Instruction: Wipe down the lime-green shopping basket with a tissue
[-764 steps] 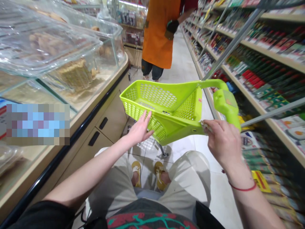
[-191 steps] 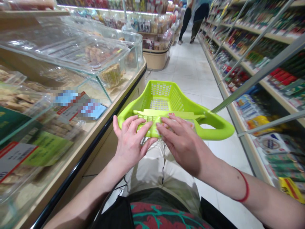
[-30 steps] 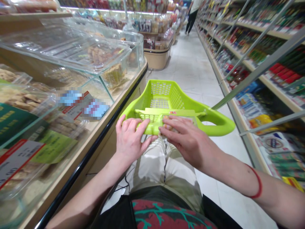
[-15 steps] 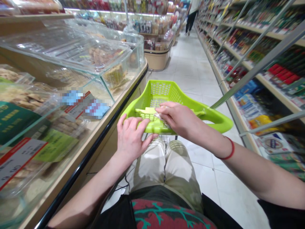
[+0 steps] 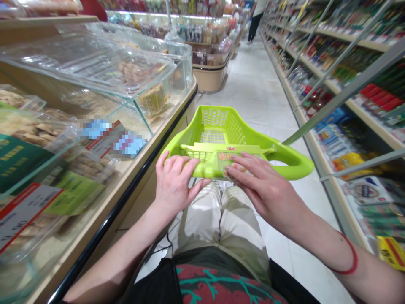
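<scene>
A bright green plastic shopping cart (image 5: 218,116) stands right in front of my knees. My left hand (image 5: 174,181) curls its fingers over the left part of the cart's handle (image 5: 205,171), thumb underneath. My right hand (image 5: 265,181) is on the handle's middle, over a small panel with an orange print (image 5: 224,156). Its fingers press together there; a thin, pale, crinkled thing shows under the fingertips, too hidden to name. The basket behind the handle shows its pierced bottom and walls.
Left of me runs a glass-sided display counter (image 5: 126,169) with packed food and price tags (image 5: 28,215). Stocked shelves (image 5: 357,126) line the right side, with a slanting metal bar (image 5: 348,90) before them. A person (image 5: 255,21) is far down the tiled aisle (image 5: 249,80).
My right hand has slid right and towards me along the handle, uncovering the printed panel. My left hand keeps its place. Something red has come into view behind the counter at upper left.
</scene>
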The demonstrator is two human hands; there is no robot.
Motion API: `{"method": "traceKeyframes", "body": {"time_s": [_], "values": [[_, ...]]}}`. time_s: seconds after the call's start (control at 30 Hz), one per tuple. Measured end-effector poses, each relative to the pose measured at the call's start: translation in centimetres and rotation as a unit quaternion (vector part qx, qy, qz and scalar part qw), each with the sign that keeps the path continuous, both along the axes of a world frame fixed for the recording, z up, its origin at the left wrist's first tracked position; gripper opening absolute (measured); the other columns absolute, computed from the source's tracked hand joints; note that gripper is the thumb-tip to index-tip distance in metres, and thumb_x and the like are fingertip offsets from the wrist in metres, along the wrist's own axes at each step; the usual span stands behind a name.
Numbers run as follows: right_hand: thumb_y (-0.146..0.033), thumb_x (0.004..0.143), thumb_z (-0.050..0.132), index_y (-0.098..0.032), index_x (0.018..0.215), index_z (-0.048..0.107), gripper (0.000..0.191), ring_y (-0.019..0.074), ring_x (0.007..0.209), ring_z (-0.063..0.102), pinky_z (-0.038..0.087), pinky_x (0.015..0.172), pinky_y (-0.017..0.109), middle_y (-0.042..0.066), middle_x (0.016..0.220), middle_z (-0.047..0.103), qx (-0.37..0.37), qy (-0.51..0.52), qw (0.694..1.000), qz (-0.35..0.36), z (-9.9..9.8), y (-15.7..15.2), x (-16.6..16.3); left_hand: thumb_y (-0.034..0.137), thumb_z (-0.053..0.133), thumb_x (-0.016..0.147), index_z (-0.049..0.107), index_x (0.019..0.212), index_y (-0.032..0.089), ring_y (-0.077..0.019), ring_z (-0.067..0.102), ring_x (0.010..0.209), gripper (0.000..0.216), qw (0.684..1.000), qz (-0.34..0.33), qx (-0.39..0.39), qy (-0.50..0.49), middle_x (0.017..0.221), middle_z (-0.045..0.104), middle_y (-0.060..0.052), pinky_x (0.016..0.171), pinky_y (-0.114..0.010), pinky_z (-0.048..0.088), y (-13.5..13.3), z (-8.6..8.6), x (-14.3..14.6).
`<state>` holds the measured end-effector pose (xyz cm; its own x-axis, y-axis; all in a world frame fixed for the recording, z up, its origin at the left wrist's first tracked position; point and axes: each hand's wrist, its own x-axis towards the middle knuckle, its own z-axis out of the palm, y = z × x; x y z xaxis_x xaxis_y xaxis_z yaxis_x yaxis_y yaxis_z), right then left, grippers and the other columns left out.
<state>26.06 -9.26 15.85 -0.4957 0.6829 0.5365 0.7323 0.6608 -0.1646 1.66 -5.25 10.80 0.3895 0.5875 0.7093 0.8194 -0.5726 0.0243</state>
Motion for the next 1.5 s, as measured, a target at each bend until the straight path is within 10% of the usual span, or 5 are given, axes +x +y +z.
{"method": "traceKeyframes", "body": {"time_s": [0.23, 0.57, 1.07, 1.3, 1.5], "values": [[-0.013, 0.096, 0.057, -0.017, 0.127, 0.065, 0.032, 0.0311, 0.131, 0.057, 0.051, 0.106, 0.056, 0.017, 0.132, 0.066, 0.026, 0.009, 0.996, -0.082, -0.8, -1.5, 2.3, 0.055, 0.064, 0.087, 0.062, 0.116, 0.020, -0.0253, 0.058, 0.103, 0.045, 1.000, -0.005, 0.008, -0.012, 0.103, 0.067, -0.007, 0.114, -0.052, 0.032, 0.1, -0.1, 0.1], [-0.011, 0.096, 0.054, -0.013, 0.119, 0.070, 0.028, 0.0315, 0.136, 0.052, 0.047, 0.111, 0.051, 0.017, 0.133, 0.066, 0.067, 0.032, 0.995, -0.071, -1.7, -0.2, -6.4, 0.046, 0.060, 0.088, 0.062, 0.118, 0.021, -0.0266, 0.057, 0.106, 0.039, 1.000, 0.006, -0.001, -0.008, 0.107, 0.067, -0.007, 0.113, -0.052, 0.032, -0.1, -0.1, 0.0], [-0.014, 0.095, 0.055, -0.026, 0.135, 0.061, 0.042, 0.0325, 0.132, 0.056, 0.048, 0.108, 0.059, 0.014, 0.137, 0.063, 0.078, 0.082, 0.970, -0.215, -2.6, -2.2, 0.0, 0.056, 0.064, 0.086, 0.062, 0.117, 0.023, -0.0265, 0.058, 0.104, 0.046, 1.000, 0.001, -0.002, -0.021, 0.103, 0.067, -0.007, 0.113, -0.053, 0.032, 0.0, -0.2, 0.2], [-0.010, 0.095, 0.051, -0.013, 0.126, 0.068, 0.035, 0.0326, 0.136, 0.052, 0.045, 0.113, 0.052, 0.016, 0.136, 0.065, 0.040, 0.030, 0.992, -0.116, -1.4, -0.5, -7.2, 0.048, 0.060, 0.089, 0.061, 0.117, 0.020, -0.0271, 0.057, 0.105, 0.039, 1.000, 0.010, -0.007, -0.010, 0.105, 0.067, -0.008, 0.114, -0.052, 0.031, -0.2, -0.1, 0.3], [-0.016, 0.097, 0.052, -0.018, 0.125, 0.068, 0.032, 0.0312, 0.134, 0.054, 0.047, 0.110, 0.053, 0.015, 0.136, 0.065, 0.022, 0.051, 0.993, -0.105, -1.1, -0.2, -5.8, 0.048, 0.062, 0.088, 0.061, 0.118, 0.022, -0.0262, 0.057, 0.105, 0.040, 1.000, 0.007, -0.007, -0.007, 0.106, 0.067, -0.007, 0.114, -0.051, 0.031, -0.2, -0.2, 0.1]]}}
